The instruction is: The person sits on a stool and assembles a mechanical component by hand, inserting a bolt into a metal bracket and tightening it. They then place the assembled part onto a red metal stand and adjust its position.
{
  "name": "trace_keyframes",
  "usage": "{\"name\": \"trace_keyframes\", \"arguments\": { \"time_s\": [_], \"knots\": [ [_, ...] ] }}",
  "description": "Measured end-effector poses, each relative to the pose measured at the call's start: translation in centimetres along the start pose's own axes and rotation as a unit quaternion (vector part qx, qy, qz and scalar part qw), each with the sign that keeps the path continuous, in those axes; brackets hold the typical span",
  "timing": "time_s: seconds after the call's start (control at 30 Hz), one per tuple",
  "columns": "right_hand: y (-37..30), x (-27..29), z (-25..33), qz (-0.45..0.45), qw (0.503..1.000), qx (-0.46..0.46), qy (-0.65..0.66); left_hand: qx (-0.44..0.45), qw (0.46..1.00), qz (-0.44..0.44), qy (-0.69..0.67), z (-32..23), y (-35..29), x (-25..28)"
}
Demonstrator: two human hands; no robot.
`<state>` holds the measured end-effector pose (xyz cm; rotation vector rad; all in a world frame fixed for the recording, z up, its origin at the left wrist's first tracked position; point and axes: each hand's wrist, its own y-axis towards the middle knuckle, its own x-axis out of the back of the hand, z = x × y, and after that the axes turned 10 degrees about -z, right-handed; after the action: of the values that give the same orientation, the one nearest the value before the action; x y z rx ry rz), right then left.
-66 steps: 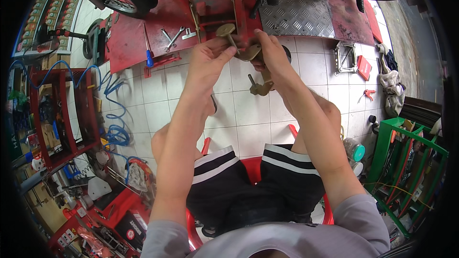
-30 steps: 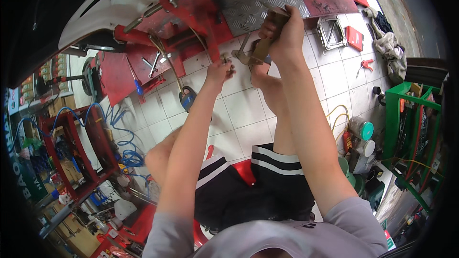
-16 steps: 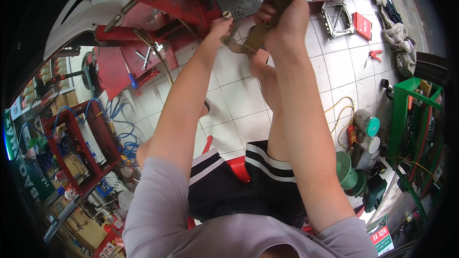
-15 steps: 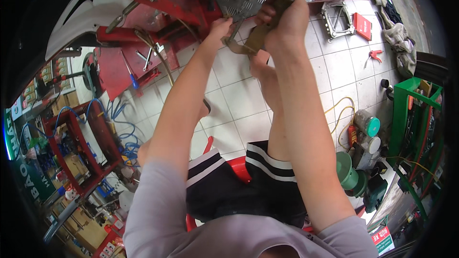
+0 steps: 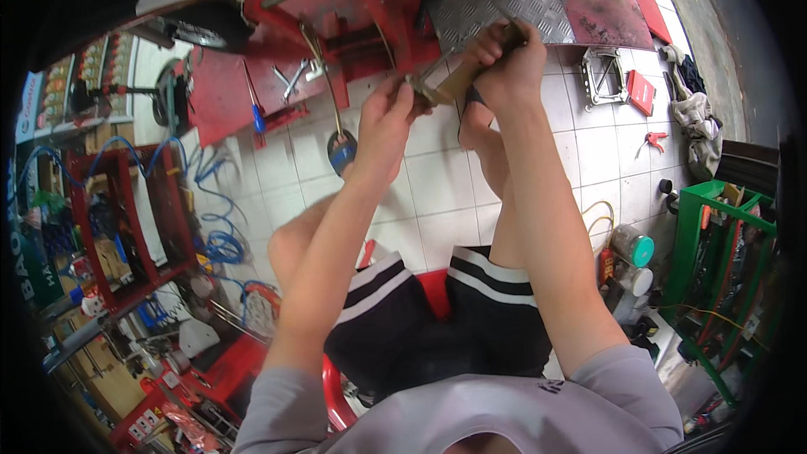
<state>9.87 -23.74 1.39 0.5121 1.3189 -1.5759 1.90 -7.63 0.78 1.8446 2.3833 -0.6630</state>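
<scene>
Metal bracket (image 5: 456,84) is gripped by right hand (image 5: 513,73); left hand (image 5: 387,129) curls alongside, hold unclear.

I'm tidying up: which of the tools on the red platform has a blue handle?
The screwdriver, leftmost of the group; the wrenches to its right are bare silvery metal.
</scene>
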Motion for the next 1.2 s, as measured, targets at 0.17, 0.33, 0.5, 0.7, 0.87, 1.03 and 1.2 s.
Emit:
{"name": "trace_keyframes", "arguments": {
  "time_s": [0.17, 0.33, 0.5, 0.7, 0.87, 1.03, 1.2],
  "knots": [
    [-0.4, -1.6, -1.2, 0.009, 0.999, 0.021, -0.045, 0.053, 0.993, 0.014, 0.101, -0.8, 0.1, 1.4],
    [-0.3, -1.9, -1.3, 0.031, 0.999, 0.009, 0.012, -0.022, 0.992, -0.024, 0.122, -2.3, 0.3, 1.0],
    [0.0, -1.3, -1.1, 0.038, 0.998, 0.001, 0.055, -0.076, 0.992, 0.05, 0.081, -2.6, 0.2, 0.9],
    [1.0, 0.5, 0.0, 0.131, 0.985, -0.04, 0.103, 0.04, 0.995, 0.03, 0.085, -2.3, 0.5, 0.2],
    [1.0, 0.3, 0.4, 0.144, 0.976, -0.066, 0.152, 0.123, 0.987, 0.095, -0.051, -2.1, 0.6, 0.1],
    [0.5, -0.4, 0.7, 0.104, 0.986, -0.059, 0.119, 0.12, 0.981, 0.144, -0.039, -1.4, 1.7, 0.7],
    [0.5, -0.4, 1.1, 0.098, 0.989, -0.048, 0.096, 0.166, 0.963, 0.17, -0.125, -1.7, 1.8, 0.4]
  ]
}}
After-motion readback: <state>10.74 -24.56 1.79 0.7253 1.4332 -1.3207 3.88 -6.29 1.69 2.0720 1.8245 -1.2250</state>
